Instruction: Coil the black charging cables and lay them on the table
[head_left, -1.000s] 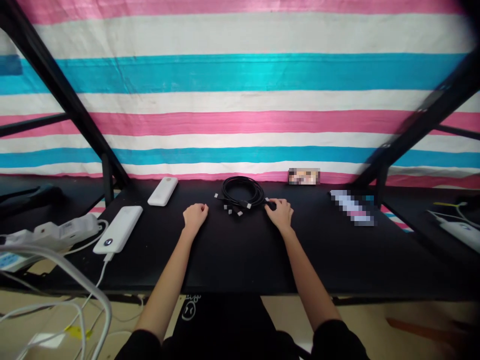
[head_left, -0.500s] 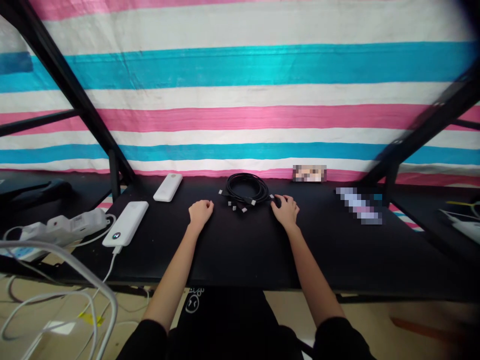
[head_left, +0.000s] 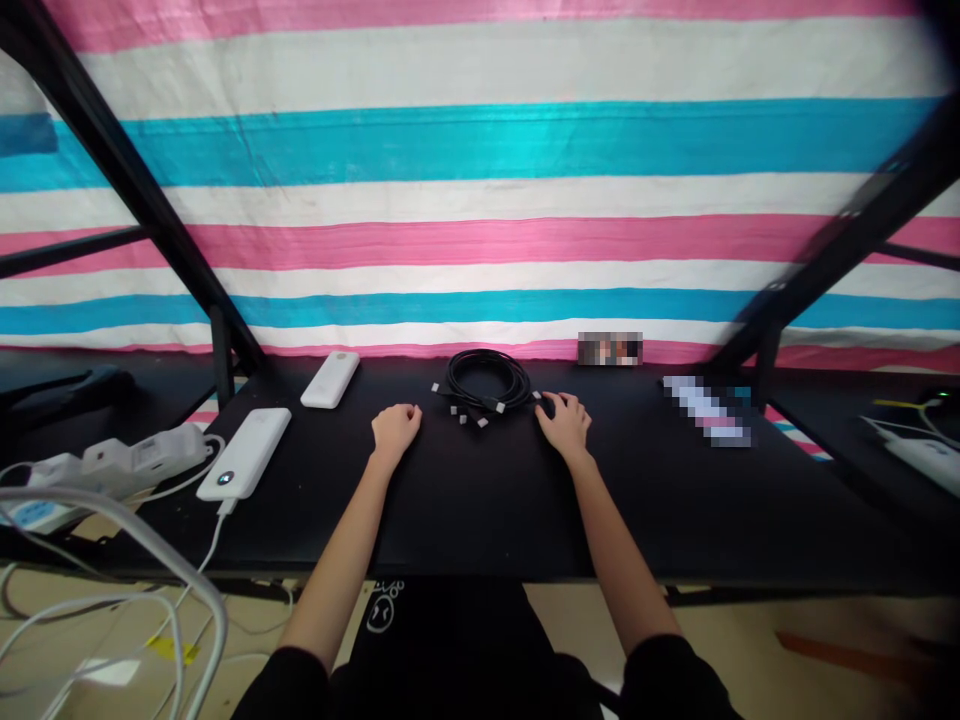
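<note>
A coil of black cable (head_left: 489, 372) lies near the back of the black table, between my two hands. Several connectors with pale tips, one of them a plug (head_left: 482, 423), stick out at its front and sides. To the coil's left, my left hand (head_left: 396, 432) rests on the tabletop, fingers curled into a loose fist with nothing showing in it. My right hand (head_left: 566, 422) lies on the table at the coil's right, fingers apart and slightly bent. Its fingertips are close to a pale-tipped connector (head_left: 536, 397); whether they touch it, I cannot tell.
Two white power banks, a rear one (head_left: 331, 380) and a front one (head_left: 245, 455) with a cable plugged in, lie left. Beyond is a power strip (head_left: 34, 512) with chargers and loose white cables. Blurred-out items lie right. Black frame bars (head_left: 161, 225) slope up both sides before a striped sheet.
The whole view has shifted slightly, so things appear a little lower and further left. Both hands keep the same pose beside the coil.
</note>
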